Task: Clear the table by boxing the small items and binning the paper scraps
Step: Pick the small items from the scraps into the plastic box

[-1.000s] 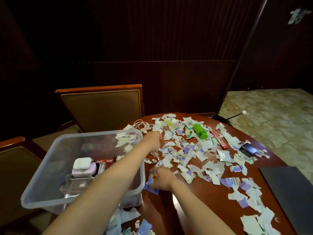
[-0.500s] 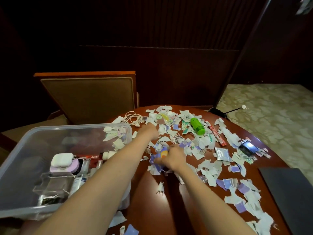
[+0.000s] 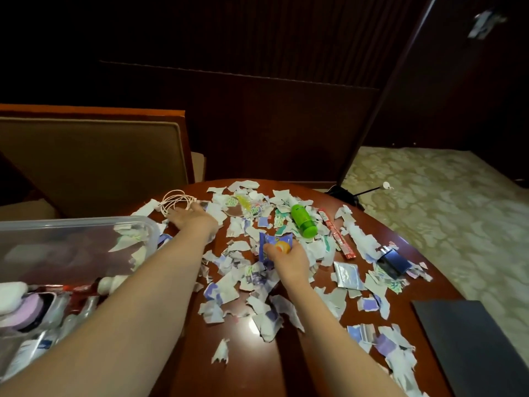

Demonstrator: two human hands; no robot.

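Observation:
Torn paper scraps (image 3: 229, 287) cover the round wooden table (image 3: 252, 368). My right hand (image 3: 289, 260) pinches a purple packet with an orange spot (image 3: 274, 245) above the scraps. My left hand (image 3: 193, 217) reaches far forward with fingers spread, touching a coiled white cable (image 3: 176, 200) at the table's back edge. A clear plastic box (image 3: 77, 224) stands at the left and holds a white case, a pink round thing and other small items. A green bottle (image 3: 303, 223), a red stick packet (image 3: 337, 237), a silver sachet (image 3: 347, 275) and a dark blue box (image 3: 393, 263) lie among the scraps.
A padded wooden chair (image 3: 94, 161) stands behind the table at the left. A dark flat pad (image 3: 469, 345) lies at the table's right edge. Patterned carpet (image 3: 443, 202) spreads to the right, and dark wall panels fill the back.
My left hand has reached forward from beside the box to the white cable. My right hand lifted the purple packet and carried it forward over the scraps. The view shifted right.

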